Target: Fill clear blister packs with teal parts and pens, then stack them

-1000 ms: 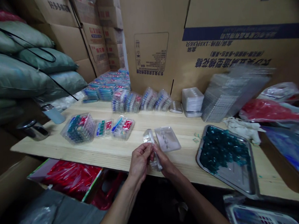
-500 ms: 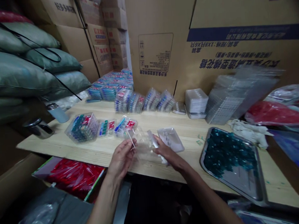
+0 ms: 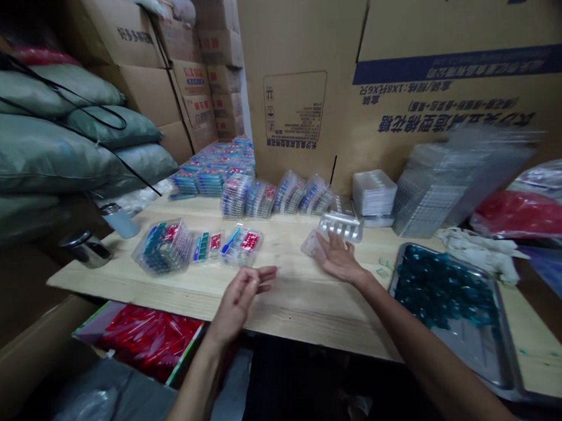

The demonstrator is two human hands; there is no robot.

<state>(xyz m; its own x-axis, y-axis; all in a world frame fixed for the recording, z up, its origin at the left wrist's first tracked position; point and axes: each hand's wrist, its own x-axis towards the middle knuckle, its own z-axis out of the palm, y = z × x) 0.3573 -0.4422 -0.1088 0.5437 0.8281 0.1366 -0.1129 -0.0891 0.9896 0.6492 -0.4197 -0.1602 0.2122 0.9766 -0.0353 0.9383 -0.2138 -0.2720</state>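
Observation:
My left hand (image 3: 239,299) hovers over the front of the wooden table, fingers stretched and apart, with nothing visible in it. Farther right, my right hand (image 3: 338,258) is open, palm turned up, its fingers against the near side of a clear plastic tray with moulded slots (image 3: 342,227). Another clear plastic piece (image 3: 310,243) lies by its left edge, partly hidden by the hand. Left of centre sits a filled clear tray (image 3: 241,244) with a blue pen-like piece and red pieces. Beside it lies a smaller filled tray (image 3: 207,245), then a stack of filled trays (image 3: 164,246).
A metal tray (image 3: 502,324) of dark teal pieces (image 3: 442,286) stands at right, near a white glove (image 3: 481,249). Stacked clear trays (image 3: 427,192) lean by a large carton (image 3: 300,57). A box of red pieces (image 3: 150,336) sits below the left edge; a metal cup (image 3: 86,248) stands above.
Both hands have let go of the clear plastic they held between them. My right hand has moved forward and opened by the slotted tray, which now sits farther back. My left hand has opened.

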